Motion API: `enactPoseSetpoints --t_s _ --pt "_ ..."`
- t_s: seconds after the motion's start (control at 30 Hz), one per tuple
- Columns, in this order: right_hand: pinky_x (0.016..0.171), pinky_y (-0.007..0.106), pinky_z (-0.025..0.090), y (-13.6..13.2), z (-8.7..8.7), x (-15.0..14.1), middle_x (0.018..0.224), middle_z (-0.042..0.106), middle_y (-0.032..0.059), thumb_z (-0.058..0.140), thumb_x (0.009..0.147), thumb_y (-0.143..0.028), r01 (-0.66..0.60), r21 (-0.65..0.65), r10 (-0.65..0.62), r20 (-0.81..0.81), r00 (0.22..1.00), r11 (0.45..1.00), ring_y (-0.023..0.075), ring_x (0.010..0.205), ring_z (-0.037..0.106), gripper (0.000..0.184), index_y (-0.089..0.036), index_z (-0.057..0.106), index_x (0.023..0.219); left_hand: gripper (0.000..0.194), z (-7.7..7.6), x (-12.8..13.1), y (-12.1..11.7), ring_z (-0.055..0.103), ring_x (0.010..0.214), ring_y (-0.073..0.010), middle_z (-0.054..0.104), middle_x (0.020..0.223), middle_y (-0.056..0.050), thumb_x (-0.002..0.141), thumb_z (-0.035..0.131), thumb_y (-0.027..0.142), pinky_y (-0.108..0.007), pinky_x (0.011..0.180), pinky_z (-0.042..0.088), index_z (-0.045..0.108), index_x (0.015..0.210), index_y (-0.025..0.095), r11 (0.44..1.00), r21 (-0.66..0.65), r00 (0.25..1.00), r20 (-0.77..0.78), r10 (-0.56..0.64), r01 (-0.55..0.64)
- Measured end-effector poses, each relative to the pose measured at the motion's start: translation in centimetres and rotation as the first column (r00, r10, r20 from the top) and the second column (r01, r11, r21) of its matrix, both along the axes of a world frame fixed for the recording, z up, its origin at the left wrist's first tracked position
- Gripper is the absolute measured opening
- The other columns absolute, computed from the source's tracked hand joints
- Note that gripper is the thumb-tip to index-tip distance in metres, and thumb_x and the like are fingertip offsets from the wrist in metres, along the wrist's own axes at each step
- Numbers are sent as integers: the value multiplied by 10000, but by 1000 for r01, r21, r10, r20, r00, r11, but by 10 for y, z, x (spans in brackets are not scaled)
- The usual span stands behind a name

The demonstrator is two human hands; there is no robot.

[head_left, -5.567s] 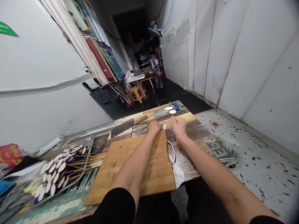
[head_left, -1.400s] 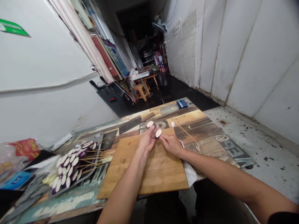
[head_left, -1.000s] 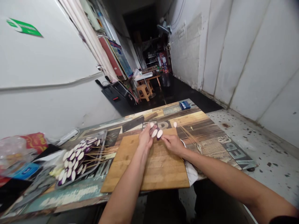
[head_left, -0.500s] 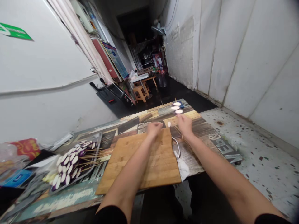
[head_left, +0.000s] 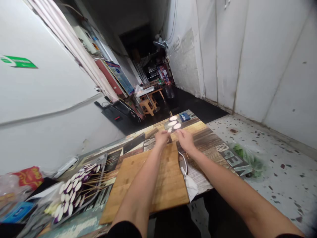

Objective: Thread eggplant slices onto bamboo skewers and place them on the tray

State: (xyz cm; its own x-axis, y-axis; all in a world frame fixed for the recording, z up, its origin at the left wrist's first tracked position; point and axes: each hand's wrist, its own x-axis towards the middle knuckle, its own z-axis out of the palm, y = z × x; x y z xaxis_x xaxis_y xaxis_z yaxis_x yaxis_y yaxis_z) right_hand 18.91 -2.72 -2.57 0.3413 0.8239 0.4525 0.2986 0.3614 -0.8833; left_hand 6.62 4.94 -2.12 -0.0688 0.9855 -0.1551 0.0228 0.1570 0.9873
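Note:
Past the far edge of the wooden cutting board, both my hands are close together. My right hand is closed in a pinch at the lower end of a row of pale, purple-edged eggplant slices, threaded on a thin skewer. My left hand has its fingers pinched at a smaller eggplant slice, just beside that row. Whether this slice is on the skewer cannot be made out. At the left, a metal tray bears many skewered eggplant slices, their sticks pointing right.
A small blue box stands at the table's far corner. A white cloth or bag hangs beside the board's metal handle. Plastic packages crowd the left end. A bag of greens lies on the floor to the right.
My right hand has moved left with the skewered slices, towards my left hand. The loose-looking slice now sits by my left fingertips. The blue box shows more fully; the view has shifted slightly.

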Motion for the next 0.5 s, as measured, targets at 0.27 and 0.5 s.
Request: enactPoseSetpoints --t_s 0.27,0.5 --pt "487 199 298 -47 -5 -44 535 544 -22 419 844 -261 -478 -91 481 308 821 874 108 501 465 288 -193 699 834 81 10 -109 -50 570 549 -74 625 691 -49 797 529 110 -155 490 478 602 830 110 988 -136 788 599 143 -76" --pt "491 206 306 -53 -15 -52 571 586 -15 419 849 -281 -476 -207 517 407 753 855 116 497 482 292 -208 700 881 112 0 -125 -53 595 581 -77 647 732 -57 782 556 93 -135 475 488 599 885 102 960 -266 596 758 265 -89"
